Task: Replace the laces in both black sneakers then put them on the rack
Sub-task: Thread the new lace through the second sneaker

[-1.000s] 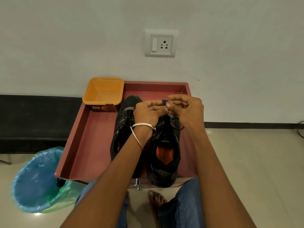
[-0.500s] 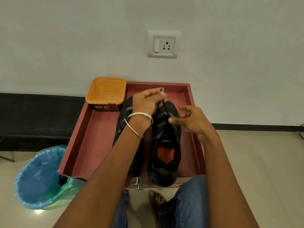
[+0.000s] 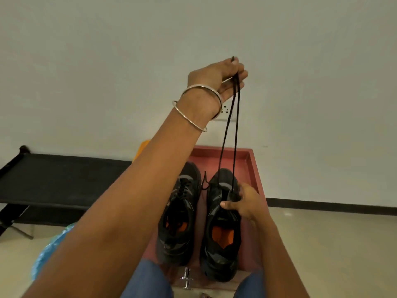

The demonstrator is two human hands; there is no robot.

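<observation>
Black lace [image 3: 231, 130] stretched almost straight up from right sneaker [image 3: 222, 224] in red tray [image 3: 254, 168]. Pinched at top by left hand [image 3: 217, 79]; right hand [image 3: 245, 201] gripping sneaker's tongue area, directly below, nearer.

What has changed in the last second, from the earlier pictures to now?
The left hand rose high, pulling the black lace up out of the right sneaker; it pinches the lace. The right hand left the lace and now grips the sneaker's upper. The left sneaker and the red tray stayed as they were.
</observation>
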